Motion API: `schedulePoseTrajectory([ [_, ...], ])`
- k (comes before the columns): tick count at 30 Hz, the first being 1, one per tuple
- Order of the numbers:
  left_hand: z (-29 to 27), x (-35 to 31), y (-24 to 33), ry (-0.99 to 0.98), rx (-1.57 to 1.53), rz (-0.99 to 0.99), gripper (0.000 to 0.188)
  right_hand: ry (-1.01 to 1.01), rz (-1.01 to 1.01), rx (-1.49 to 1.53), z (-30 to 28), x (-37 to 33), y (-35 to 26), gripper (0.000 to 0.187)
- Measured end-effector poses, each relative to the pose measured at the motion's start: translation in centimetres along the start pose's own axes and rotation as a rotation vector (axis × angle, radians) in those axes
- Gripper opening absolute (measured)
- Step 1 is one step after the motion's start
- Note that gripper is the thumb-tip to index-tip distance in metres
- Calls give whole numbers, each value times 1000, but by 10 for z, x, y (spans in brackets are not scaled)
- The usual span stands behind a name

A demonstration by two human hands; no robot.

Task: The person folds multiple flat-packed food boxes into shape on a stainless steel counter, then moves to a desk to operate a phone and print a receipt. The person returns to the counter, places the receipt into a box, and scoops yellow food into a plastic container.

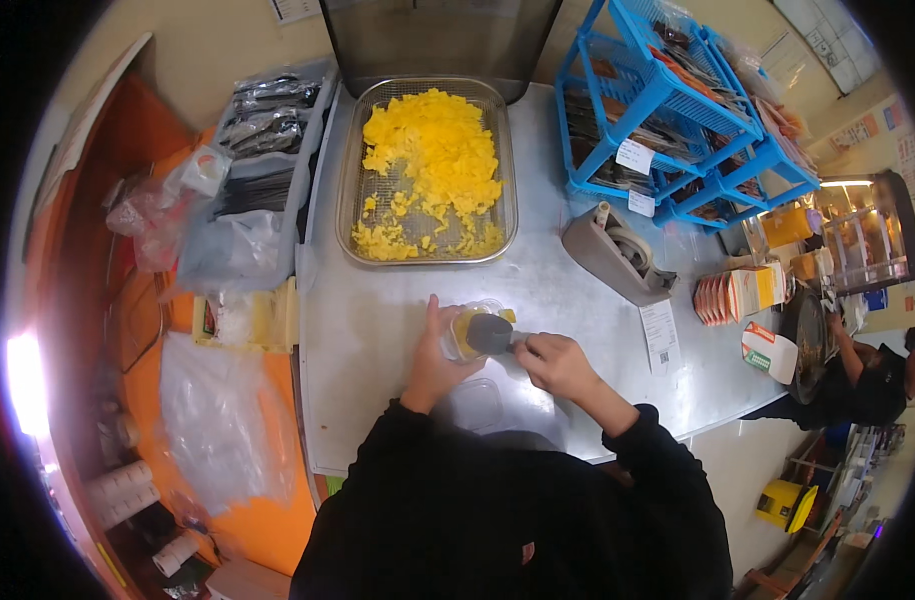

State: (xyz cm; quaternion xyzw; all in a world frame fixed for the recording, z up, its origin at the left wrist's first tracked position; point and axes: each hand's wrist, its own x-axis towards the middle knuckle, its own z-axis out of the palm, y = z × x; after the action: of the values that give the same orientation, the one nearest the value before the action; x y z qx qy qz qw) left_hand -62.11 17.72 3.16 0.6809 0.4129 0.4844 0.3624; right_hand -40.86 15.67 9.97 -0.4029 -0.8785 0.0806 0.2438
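My left hand [436, 358] is closed around a small clear plastic tub [458, 340] with some yellow food inside. A spoon with a dark, broad bowl [489, 334] is gripped by its handle in my right hand [561, 364]. The spoon's bowl hangs over the tub's opening and hides part of it. A bit of yellow food [508, 315] shows at the bowl's far edge. Beyond my hands stands a metal mesh tray [348, 200] with a heap of yellow, crumbly food [428, 140] that looks like scrambled egg. Close to my body, a clear lid [477, 402] lies on the metal table [343, 380].
Blue plastic racks [658, 110] with packets stand at the far right. Nearer are a grey tape dispenser [618, 255], a paper slip [661, 338] and several cartons [743, 292]. A grey bin of packaged cutlery [248, 180] stands left. Another person [868, 375] is at the right.
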Motion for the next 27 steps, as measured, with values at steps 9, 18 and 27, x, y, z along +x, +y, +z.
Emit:
schedulePoseTrajectory([
  [9,1,-2,0,-48,-20,-112,112,-73,2,-128,-7,4,-12,22],
  [18,0,-6,-8,-97,-103,-131,111,-221,138,-122,8,0,-22,14],
  [27,-3,-6,-10,-124,-99,-127,113,-164,448,103,-5,5,-25,11],
])
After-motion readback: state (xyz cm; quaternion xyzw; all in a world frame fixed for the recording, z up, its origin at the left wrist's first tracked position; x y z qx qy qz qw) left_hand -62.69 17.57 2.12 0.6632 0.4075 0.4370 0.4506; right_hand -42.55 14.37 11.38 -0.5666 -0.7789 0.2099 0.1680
